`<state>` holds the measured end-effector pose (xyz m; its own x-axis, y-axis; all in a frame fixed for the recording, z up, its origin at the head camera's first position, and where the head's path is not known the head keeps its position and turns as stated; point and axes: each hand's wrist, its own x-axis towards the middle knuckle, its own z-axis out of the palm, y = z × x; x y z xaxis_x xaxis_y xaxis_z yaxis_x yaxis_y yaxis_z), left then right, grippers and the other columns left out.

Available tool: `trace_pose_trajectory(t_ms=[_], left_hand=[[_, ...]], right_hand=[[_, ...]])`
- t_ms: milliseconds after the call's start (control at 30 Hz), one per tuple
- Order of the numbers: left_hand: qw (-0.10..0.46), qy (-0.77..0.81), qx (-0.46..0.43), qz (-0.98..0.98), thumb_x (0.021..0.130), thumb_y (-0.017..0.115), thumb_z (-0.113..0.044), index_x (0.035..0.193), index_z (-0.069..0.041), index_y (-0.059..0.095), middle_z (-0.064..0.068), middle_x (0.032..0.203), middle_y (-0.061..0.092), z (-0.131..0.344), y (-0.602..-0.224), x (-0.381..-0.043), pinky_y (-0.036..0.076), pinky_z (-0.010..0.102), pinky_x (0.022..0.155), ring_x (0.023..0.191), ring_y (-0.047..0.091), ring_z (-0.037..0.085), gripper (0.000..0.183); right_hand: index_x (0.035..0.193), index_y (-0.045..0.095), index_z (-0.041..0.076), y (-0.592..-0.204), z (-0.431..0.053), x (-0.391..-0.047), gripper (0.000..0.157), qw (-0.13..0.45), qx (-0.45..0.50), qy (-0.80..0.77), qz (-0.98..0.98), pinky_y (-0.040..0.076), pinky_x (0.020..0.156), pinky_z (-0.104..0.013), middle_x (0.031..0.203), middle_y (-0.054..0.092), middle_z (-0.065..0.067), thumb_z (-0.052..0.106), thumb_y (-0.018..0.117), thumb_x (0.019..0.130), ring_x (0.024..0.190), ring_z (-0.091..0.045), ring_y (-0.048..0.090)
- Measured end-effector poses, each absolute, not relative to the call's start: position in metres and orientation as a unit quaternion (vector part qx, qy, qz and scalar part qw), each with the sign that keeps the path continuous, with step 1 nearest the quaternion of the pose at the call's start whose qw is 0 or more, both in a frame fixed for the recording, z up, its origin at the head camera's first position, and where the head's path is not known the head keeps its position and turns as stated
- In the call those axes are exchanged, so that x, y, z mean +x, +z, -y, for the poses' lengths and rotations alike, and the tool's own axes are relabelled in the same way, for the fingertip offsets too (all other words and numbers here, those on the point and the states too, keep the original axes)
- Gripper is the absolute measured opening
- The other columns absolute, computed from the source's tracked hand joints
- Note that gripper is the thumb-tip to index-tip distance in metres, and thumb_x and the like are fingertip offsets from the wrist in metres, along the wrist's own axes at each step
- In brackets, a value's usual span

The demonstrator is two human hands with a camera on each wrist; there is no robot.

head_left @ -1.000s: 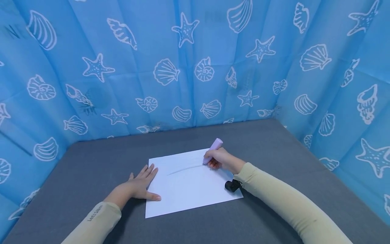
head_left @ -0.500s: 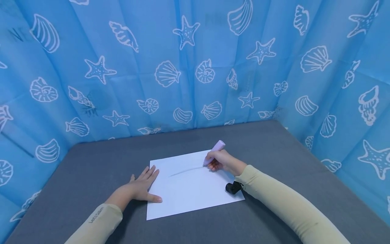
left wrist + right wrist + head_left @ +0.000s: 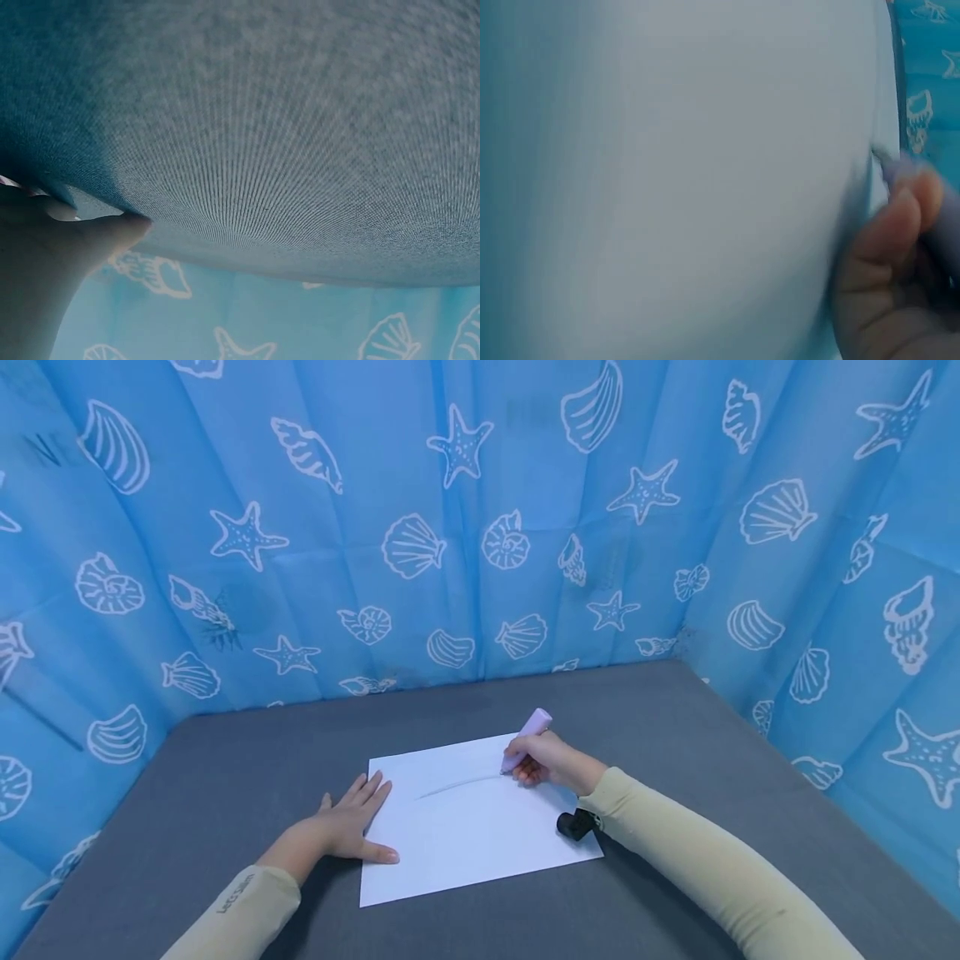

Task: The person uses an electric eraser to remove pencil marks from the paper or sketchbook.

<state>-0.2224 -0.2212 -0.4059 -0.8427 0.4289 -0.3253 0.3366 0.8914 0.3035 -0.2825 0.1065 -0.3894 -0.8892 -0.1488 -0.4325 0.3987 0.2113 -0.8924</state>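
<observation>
A white sheet of paper (image 3: 465, 852) lies on the grey cloth. My left hand (image 3: 348, 827) rests with spread fingers on its left edge, the thumb lying on the sheet. In the left wrist view the thumb side of this hand (image 3: 90, 236) shows against the cloth. My right hand (image 3: 546, 754) pinches a thick lilac pen (image 3: 534, 726), tilted, with its tip at the paper. A thin grey curved line (image 3: 459, 783) runs leftward from the tip. In the right wrist view the thin pen tip (image 3: 880, 154) shows beyond the fingers, partly blurred.
The grey cloth-covered table (image 3: 270, 743) spreads around the sheet. A blue curtain (image 3: 480, 527) with white shells and starfish hangs behind and at both sides. A small black device (image 3: 575, 825) sits at the right wrist, over the paper's right part.
The head view has tipped slightly, so everything sits a little lower in it. Both hands, the pen and the line stay nearly the same relative to the paper.
</observation>
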Motion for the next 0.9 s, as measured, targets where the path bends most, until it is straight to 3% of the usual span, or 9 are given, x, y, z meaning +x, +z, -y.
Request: trace_pose_trajectory(t_ms=[500,900], left_hand=[[0.203,0.102,0.198,-0.953,0.074,0.068,-0.070,0.155,-0.006,0.018,0.017,0.162,0.005,0.2191,-0.4050,-0.2216,0.002,0.075,0.103,0.146,0.000,0.040,0.115],[0.189,0.112,0.204,-0.954,0.074,0.070,-0.067,0.154,-0.004,0.020,0.019,0.161,0.007,0.2195,-0.3987,-0.2169,0.003,0.076,0.102,0.146,0.002,0.042,0.113]], right_hand=[[0.100,0.058,-0.006,-0.3978,-0.1100,-0.2823,0.022,0.224,0.092,-0.651,-0.720,0.049,0.053,-0.023,0.068,0.058,-0.010,0.012,0.061,0.088,0.053,-0.014,0.055],[0.100,0.054,-0.004,-0.3917,-0.1051,-0.2804,0.020,0.226,0.064,-0.625,-0.745,0.044,0.049,-0.021,0.065,0.053,-0.009,0.012,0.059,0.090,0.050,-0.013,0.049]])
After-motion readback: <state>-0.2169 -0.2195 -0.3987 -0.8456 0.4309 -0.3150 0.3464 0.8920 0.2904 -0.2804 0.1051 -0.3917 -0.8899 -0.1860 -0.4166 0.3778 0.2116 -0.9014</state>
